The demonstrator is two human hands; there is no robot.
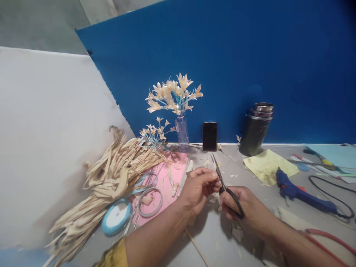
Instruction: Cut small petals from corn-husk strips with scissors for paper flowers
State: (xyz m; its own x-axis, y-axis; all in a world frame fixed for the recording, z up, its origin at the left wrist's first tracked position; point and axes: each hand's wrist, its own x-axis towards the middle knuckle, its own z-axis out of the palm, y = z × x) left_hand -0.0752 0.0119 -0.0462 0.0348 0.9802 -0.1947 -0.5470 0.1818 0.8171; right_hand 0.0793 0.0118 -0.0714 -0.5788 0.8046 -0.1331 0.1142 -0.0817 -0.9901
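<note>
My right hand (241,200) grips a pair of scissors (236,202) by its black handles. The slim metal blades point up and away, slightly parted at the tips. My left hand (198,185) is closed in a pinch right beside the blades. Whatever lies between its fingertips is too small or too hidden to make out. Small pale scraps lie on the grey table around both hands. Under the left forearm, a thin stick (196,246) rests on the table.
A bundle of dried husk strips (119,174), a blue ribbon roll (116,217) and a tape ring (150,214) lie left. Behind stand a flower vase (182,133), phone (209,136) and dark flask (256,129). At right are a blue glue gun (306,194) and red-handled tool (330,241).
</note>
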